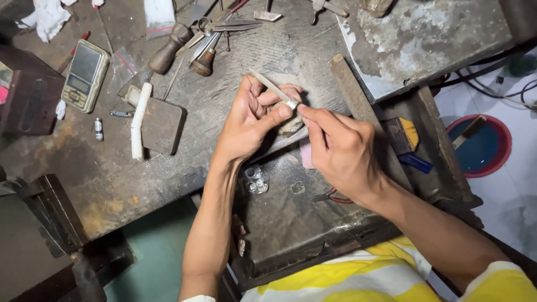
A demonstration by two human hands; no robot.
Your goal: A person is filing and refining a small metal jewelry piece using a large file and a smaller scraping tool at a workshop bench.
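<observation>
Left hand [249, 120]: fingers curled, thumb and forefinger pinching a small silver ring [292, 104] against the worn wooden bench peg [291, 124] at the front edge of the workbench [100, 173]. Right hand [338, 151]: fingers closed in a pinch on a slim needle file [268, 85], which slants up to the left, its near end at the ring. Ring located between both hands, above the pull-out tray [285, 223]. On the tray: a small clear glass piece [256, 180] and red-handled pliers [330, 196], partly hidden by the right wrist. On the bench, left: pocket digital scale [85, 75], white rod [138, 120] lying across a dark block [162, 126], wooden-handled gravers [170, 49]. Top: scissors [226, 26]. Right of the hands: a large flat file [355, 103]. Floor, right: red-rimmed basin [481, 146].
</observation>
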